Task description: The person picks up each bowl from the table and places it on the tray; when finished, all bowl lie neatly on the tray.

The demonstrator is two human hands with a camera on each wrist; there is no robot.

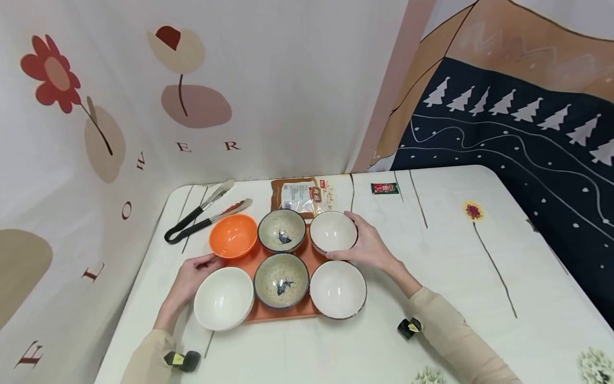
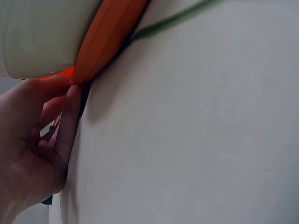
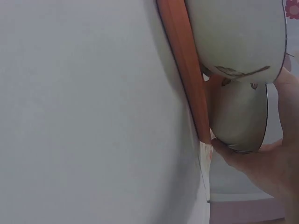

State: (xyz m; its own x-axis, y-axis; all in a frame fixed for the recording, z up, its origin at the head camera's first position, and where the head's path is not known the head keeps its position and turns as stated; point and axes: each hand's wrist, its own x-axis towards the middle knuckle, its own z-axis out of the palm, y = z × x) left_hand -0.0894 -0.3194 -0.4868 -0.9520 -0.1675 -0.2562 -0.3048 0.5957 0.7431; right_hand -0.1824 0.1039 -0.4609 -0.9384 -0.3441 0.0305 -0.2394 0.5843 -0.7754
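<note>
An orange tray on the table bears several bowls in two rows. At its left side, my left hand pinches the tray edge between an orange bowl and a plain white bowl. The left wrist view shows those fingers at the tray's rim. My right hand grips the far right white bowl, fingers and thumb spread round its side. A second dark-rimmed white bowl sits nearer. Two speckled fish-patterned bowls fill the middle column.
Metal tongs with black handles lie at the back left. Behind the bowls is a brown-and-clear food packet; a small green-and-red sachet lies to its right. A printed curtain hangs along the table's back edge.
</note>
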